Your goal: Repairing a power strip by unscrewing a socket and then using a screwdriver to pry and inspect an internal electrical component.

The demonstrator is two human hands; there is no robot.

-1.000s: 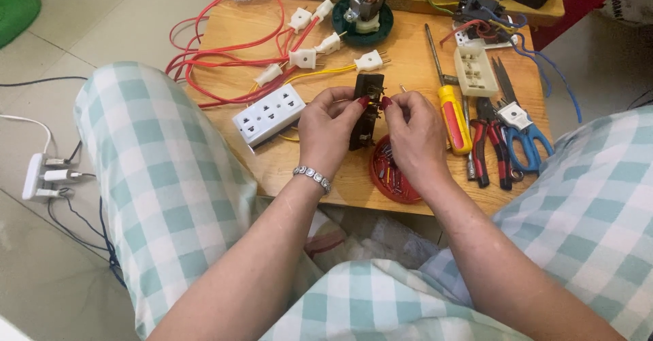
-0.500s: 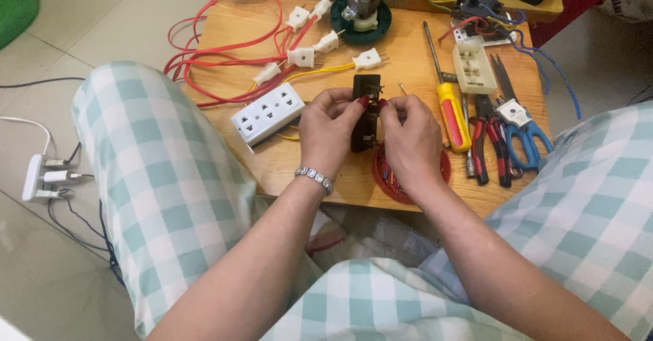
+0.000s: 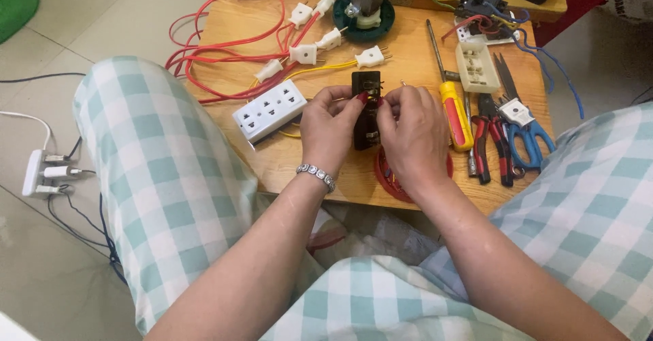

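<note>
Over the low wooden table, both hands pinch a small dark brown socket block with metal contacts. My left hand, with a silver bracelet on its wrist, grips the block's left side. My right hand closes on the block's right side, fingertips meeting the left hand's at the top. A red round tray lies partly hidden under my right hand. A white multi-outlet strip rests just left of my left hand.
Red wires with white plugs sprawl across the table's left. A yellow-handled screwdriver, red pliers, blue scissors and a beige socket plate lie right. A small motor on a green base stands behind. A white power strip sits on the floor.
My hands have closed in together at the top of the block; the right hand has shifted slightly left. The block stays in the same spot.
</note>
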